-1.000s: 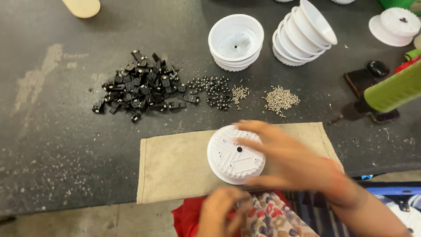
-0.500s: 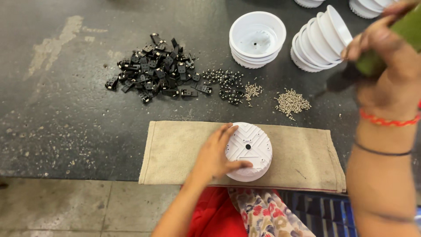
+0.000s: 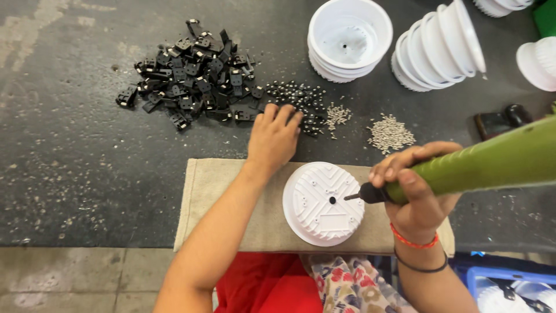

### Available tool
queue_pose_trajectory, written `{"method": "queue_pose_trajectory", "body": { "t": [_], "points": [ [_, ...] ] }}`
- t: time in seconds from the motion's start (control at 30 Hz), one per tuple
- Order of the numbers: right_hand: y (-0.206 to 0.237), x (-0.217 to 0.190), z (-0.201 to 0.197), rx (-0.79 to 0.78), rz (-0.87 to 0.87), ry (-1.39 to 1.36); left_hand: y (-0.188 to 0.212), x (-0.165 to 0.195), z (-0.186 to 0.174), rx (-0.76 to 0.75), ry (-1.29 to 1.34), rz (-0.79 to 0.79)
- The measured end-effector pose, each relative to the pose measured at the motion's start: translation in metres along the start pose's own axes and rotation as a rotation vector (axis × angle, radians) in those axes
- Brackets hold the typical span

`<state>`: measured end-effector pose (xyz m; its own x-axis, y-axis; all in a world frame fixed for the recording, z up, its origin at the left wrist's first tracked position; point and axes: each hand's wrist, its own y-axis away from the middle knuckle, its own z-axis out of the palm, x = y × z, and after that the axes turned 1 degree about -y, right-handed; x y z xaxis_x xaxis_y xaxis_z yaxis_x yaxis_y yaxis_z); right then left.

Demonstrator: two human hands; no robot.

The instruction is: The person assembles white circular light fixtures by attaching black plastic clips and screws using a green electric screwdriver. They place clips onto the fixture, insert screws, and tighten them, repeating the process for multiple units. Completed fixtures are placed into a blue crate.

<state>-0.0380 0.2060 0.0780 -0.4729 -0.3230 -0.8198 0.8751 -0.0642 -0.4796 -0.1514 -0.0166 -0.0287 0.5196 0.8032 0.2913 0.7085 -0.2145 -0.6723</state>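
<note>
Since half a second ago the left hand (image 3: 273, 136) has left the white round housing (image 3: 323, 203) and reached up the dark workbench (image 3: 69, 150) to the heap of small dark screws (image 3: 295, 98), fingers spread flat on them; I cannot tell whether it has pinched one. Meanwhile the right hand (image 3: 414, 191) has come down from the bench's right edge, clenched around the green electric screwdriver (image 3: 492, 165), whose bit points at the housing's centre hole.

That housing lies face down on the beige cloth pad (image 3: 214, 197) at the bench's near edge, nothing holding it. It looks like light, stiff moulded plastic with ribs, probably apt to slide or spin, so the rim seems the place to steady it. Black plastic clips (image 3: 191, 75) are heaped left of the screws, silver screws (image 3: 391, 133) to the right, and stacked white bowls (image 3: 350, 37) stand near the far edge.
</note>
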Motion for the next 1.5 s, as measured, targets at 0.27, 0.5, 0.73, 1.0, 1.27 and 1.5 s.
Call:
{"method": "queue_pose_trajectory", "body": {
  "t": [0.27, 0.5, 0.73, 1.0, 1.27, 1.5],
  "points": [
    [0.007, 0.023, -0.003, 0.013, -0.01, 0.068, 0.008, -0.006, 0.003, -0.18, 0.061, -0.132],
    [0.011, 0.028, -0.004, -0.006, -0.002, 0.157, 0.012, 0.0, 0.0, -0.16, 0.143, -0.135],
    [0.011, 0.029, 0.0, 0.005, -0.028, 0.121, 0.01, -0.007, -0.004, -0.196, 0.146, -0.157],
    [0.008, 0.028, 0.009, 0.074, -0.081, 0.035, 0.002, -0.008, -0.016, -0.129, 0.298, -0.359],
    [0.013, 0.043, 0.011, -0.019, -0.057, 0.08, 0.002, -0.015, -0.013, -0.017, 0.386, -0.428],
    [0.012, 0.053, 0.014, -0.012, -0.056, 0.098, -0.012, -0.013, -0.024, 0.044, 0.426, -0.31]
  ]
}}
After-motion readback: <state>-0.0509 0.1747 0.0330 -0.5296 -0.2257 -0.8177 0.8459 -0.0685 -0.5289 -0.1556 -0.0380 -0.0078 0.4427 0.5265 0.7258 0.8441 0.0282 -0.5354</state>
